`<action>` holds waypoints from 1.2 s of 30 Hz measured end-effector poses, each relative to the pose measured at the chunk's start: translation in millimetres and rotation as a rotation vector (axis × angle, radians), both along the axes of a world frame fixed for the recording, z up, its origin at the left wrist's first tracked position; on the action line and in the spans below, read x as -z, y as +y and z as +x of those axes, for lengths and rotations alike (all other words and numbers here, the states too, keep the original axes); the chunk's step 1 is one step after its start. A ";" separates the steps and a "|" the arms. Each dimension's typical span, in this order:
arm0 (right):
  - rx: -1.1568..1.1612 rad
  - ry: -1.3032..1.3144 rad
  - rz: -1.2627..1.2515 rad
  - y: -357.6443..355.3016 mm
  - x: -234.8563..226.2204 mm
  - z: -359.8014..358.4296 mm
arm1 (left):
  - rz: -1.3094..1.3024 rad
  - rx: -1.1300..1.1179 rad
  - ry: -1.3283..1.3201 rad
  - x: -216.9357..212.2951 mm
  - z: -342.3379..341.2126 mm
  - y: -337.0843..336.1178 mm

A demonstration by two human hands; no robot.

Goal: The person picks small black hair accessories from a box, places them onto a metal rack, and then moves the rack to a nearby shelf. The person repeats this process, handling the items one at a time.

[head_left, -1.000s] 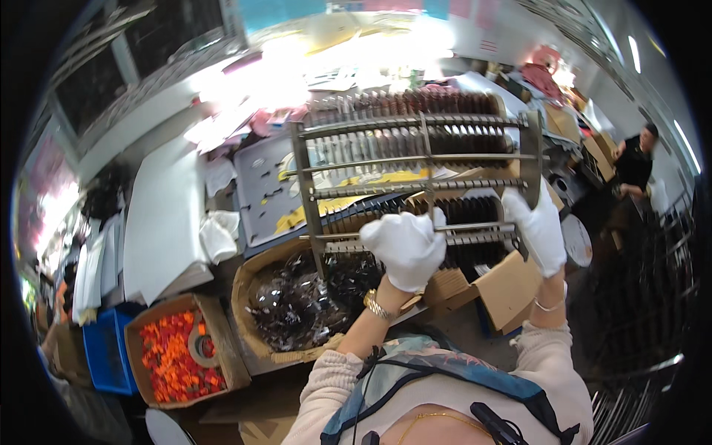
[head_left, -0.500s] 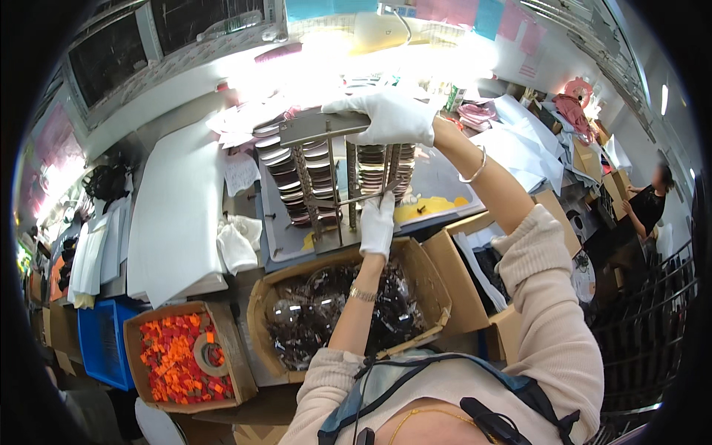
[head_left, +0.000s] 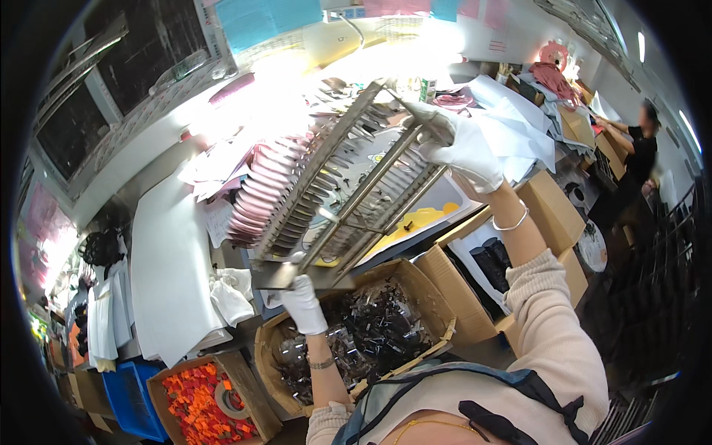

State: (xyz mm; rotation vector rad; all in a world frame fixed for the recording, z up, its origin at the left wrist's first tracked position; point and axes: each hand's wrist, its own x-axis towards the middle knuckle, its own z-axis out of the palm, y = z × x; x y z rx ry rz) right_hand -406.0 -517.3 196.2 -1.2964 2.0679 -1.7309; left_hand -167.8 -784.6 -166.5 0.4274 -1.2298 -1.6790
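Observation:
Both my hands, in white gloves, hold a metal rack tilted to the right above the workbench. My right hand is wrapped round its raised end plate. Lower down, my left hand grips the edge of the opposite end plate. Between the rack's bars sit stacked rows of thin curved pieces that look like tinted lenses, pinkish on the left side. Under the rack's lower end, a cardboard box holds many dark, shiny plastic bits. A crumpled white glove or cloth lies left of my left hand.
At lower left stand a box of orange and red clips with a tape roll, and a blue crate. White sheets cover the left bench. An open carton is at right. Bright lamps line the wall; another person works far right.
The rack has gone from upright to tilted, its top swinging right and its base left. My left hand has moved from a middle bar down to the lower end plate. My view has shifted too.

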 end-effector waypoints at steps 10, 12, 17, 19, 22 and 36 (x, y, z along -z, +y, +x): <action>0.548 0.090 0.363 -39.8 186.9 -133.8 | -1.037 -0.379 -0.173 -281.9 -74.9 79.8; 0.326 0.231 0.319 -32.5 207.2 -132.9 | -1.513 -0.377 -0.180 -292.6 -90.2 77.3; 0.125 -0.429 0.252 12.2 242.8 -86.0 | -1.903 -0.351 -0.290 -218.3 -124.1 69.1; 0.180 -0.666 0.219 28.1 239.5 -61.0 | -2.010 -0.230 -0.395 -177.4 -119.2 58.9; 0.207 -0.667 0.127 45.6 252.0 -43.3 | -2.126 -0.086 -0.445 -131.1 -102.0 50.1; 0.319 0.690 0.343 7.3 198.5 43.1 | -1.496 0.332 -0.771 -181.2 -123.4 102.5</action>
